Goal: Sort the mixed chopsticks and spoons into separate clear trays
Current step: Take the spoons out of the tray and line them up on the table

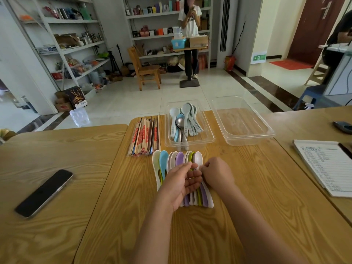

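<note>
From the head camera I look down on a wooden table (pixel 247 216) where both bare hands meet over a row of plastic spoons (pixel 172 159). The spoons lie side by side with bowls pointing away from me, in white, blue, purple and green. My left hand (pixel 181 181) lies open across the handles, palm turned up and to the right, fingers loosely straight. My right hand (pixel 217 174) is curled just beside it, knuckles toward me, against the neck of the white spoon (pixel 198 158) at the right end of the row. Its fingertips are hidden, so I cannot tell whether it grips that spoon. Beyond the row on the left lies a neat bunch of chopsticks (pixel 144 138), tips toward me. Just right of them stands a clear tray (pixel 208 135) holding pale blue, white and metal spoons (pixel 185 121). A second clear tray (pixel 247 139) stands to its right. A dark phone (pixel 44 193) lies on the next table to the left, and a lined notepad (pixel 327 164) lies far right.
</note>
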